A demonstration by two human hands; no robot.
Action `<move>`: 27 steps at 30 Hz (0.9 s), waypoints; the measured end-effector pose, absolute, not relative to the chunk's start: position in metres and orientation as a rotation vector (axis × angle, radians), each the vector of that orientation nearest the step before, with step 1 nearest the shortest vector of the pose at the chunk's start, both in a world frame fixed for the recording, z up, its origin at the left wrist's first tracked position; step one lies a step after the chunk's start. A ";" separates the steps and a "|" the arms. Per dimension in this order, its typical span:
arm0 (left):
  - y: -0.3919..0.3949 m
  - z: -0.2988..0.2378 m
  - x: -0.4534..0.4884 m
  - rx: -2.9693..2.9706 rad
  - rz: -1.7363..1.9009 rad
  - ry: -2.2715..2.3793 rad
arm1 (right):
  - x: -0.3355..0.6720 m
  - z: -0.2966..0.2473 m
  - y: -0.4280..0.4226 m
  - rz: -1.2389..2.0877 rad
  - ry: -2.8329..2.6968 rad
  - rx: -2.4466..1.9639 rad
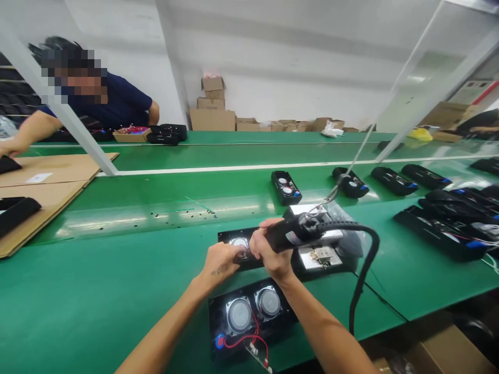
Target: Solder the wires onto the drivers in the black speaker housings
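Note:
My right hand [268, 252] is wrapped round the grip of a black power screwdriver [307, 232] that hangs from a cord and has a thick black cable [364, 275] looping down to the right. Its tip is hidden behind my hands. My left hand [222, 262] rests with curled fingers on a black speaker housing [234, 240] right by the screwdriver's tip; I cannot make out what its fingers pinch. Closer to me lies a second black speaker unit [249, 314] with two round silver drivers and red wires.
A green conveyor belt [117, 270] carries more black speaker housings [286, 187] to the right [440, 234]. A person in a dark blue shirt [117, 101] works at the far left beside cardboard sheets [50, 176]. Cardboard boxes [212, 106] are stacked at the back wall.

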State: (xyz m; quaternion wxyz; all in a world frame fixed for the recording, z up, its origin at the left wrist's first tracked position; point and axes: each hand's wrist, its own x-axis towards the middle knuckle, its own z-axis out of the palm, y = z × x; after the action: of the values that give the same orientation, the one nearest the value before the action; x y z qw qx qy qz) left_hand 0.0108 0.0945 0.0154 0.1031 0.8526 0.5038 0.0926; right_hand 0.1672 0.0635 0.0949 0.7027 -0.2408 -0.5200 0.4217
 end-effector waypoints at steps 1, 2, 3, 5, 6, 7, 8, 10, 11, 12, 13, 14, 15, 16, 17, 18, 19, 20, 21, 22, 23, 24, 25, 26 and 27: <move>0.095 0.015 0.011 2.517 0.285 1.481 | 0.163 0.090 0.066 0.940 -1.164 -0.542; 0.096 0.014 0.011 2.516 0.295 1.479 | 0.160 0.086 0.069 0.938 -1.171 -0.548; 0.096 0.014 0.010 2.513 0.303 1.478 | 0.159 0.083 0.071 0.932 -1.184 -0.552; 0.097 0.012 0.010 2.510 0.323 1.467 | 0.158 0.077 0.073 0.915 -1.213 -0.576; 0.097 0.011 0.010 2.509 0.335 1.460 | 0.158 0.076 0.075 0.903 -1.226 -0.594; 0.097 0.010 0.010 2.508 0.347 1.453 | 0.158 0.074 0.075 0.892 -1.238 -0.609; 0.097 0.009 0.009 2.506 0.358 1.447 | 0.159 0.073 0.076 0.886 -1.250 -0.622; 0.098 0.007 0.009 2.503 0.376 1.438 | 0.159 0.072 0.077 0.881 -1.267 -0.643; 0.098 0.006 0.009 2.502 0.383 1.435 | 0.159 0.072 0.078 0.878 -1.273 -0.652; 0.098 0.006 0.009 2.501 0.390 1.434 | 0.158 0.072 0.078 0.876 -1.279 -0.659; 0.098 0.005 0.009 2.500 0.396 1.433 | 0.158 0.073 0.077 0.875 -1.286 -0.665; 0.098 0.004 0.009 2.500 0.401 1.433 | 0.158 0.074 0.077 0.874 -1.292 -0.665; 0.098 0.004 0.008 2.499 0.405 1.432 | 0.158 0.075 0.076 0.873 -1.297 -0.662; 0.098 0.004 0.008 2.499 0.407 1.432 | 0.158 0.076 0.076 0.874 -1.302 -0.654; 0.098 0.005 0.008 2.499 0.409 1.431 | 0.158 0.077 0.075 0.877 -1.304 -0.647; 0.098 0.006 0.009 2.499 0.410 1.431 | 0.159 0.078 0.075 0.880 -1.300 -0.645; 0.097 0.006 0.009 2.499 0.410 1.431 | 0.159 0.077 0.074 0.881 -1.291 -0.646; 0.097 0.007 0.009 2.499 0.410 1.432 | 0.159 0.076 0.074 0.881 -1.277 -0.650; 0.097 0.008 0.009 2.499 0.408 1.434 | 0.159 0.075 0.074 0.880 -1.263 -0.657; 0.096 0.009 0.009 2.499 0.406 1.436 | 0.158 0.074 0.074 0.878 -1.248 -0.666; 0.096 0.009 0.009 2.499 0.404 1.437 | 0.158 0.072 0.075 0.878 -1.238 -0.671; 0.096 0.009 0.010 2.498 0.401 1.438 | 0.158 0.071 0.075 0.880 -1.233 -0.673; 0.096 0.009 0.010 2.499 0.399 1.437 | 0.157 0.071 0.076 0.882 -1.233 -0.672; 0.097 0.008 0.010 2.499 0.397 1.434 | 0.157 0.070 0.077 0.885 -1.239 -0.668; 0.097 0.007 0.009 2.500 0.396 1.431 | 0.157 0.071 0.077 0.887 -1.249 -0.663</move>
State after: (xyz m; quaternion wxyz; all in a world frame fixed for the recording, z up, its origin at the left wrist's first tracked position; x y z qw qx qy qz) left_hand 0.0094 0.0969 0.0073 0.1170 0.8539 0.4887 0.1354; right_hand 0.1568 0.0772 0.0708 0.6715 -0.2941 -0.5546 0.3938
